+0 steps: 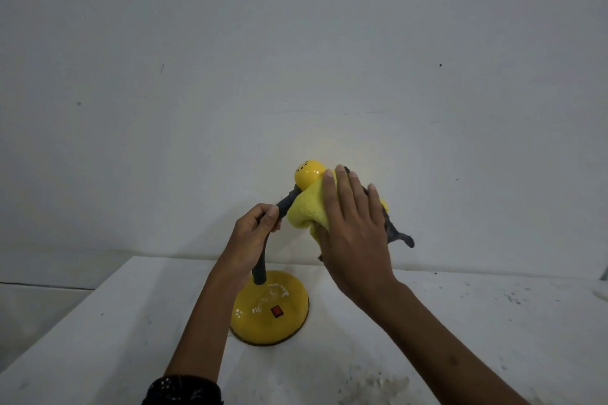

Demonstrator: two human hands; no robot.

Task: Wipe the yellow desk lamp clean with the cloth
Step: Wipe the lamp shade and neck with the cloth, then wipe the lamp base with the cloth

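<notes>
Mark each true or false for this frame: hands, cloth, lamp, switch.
1. The left hand holds the lamp's grey neck. True.
2. The right hand presses a blue cloth on the base. False: the cloth is yellow and lies on the lamp's head; the base is bare.
3. A red switch sits on the base. True.
4. The lamp lies tipped on its side. False: its base rests flat on the white table.
5. The right hand's fingers are spread flat over the cloth. True.
</notes>
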